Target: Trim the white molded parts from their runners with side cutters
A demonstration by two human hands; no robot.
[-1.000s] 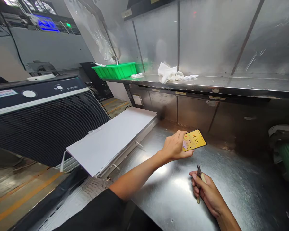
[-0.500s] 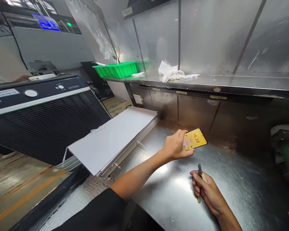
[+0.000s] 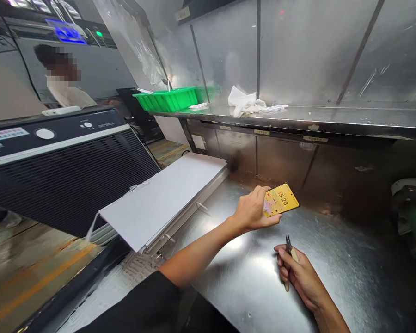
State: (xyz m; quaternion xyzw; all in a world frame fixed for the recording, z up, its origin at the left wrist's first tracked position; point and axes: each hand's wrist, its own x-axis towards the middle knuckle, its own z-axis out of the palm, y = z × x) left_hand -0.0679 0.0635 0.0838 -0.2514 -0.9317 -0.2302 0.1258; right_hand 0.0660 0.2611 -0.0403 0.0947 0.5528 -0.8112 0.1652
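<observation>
My left hand [image 3: 252, 209] is closed around the lower end of a smartphone [image 3: 283, 200], thumb along one edge. The phone's lit yellow screen faces me and reads 15:28. Nearer to me and to the right, my right hand [image 3: 294, 270] is wrapped round a pair of cutting pliers [image 3: 290, 247]. Their dark jaws point away from me, and a pale handle shows between my fingers. Both hands are over the shiny metal worktop [image 3: 242, 277].
Left of my arm lies a box-like stack topped with white sheets [image 3: 166, 196]. A metal shelf [image 3: 222, 114] bears a green bin [image 3: 171, 99] and crumpled white gloves or cloth [image 3: 242, 101]. A black machine [image 3: 72, 171] stands at left, a person [image 3: 67, 90] behind it.
A person has come into view behind the black machine at the left. My hands, the phone and the pliers have hardly moved.
</observation>
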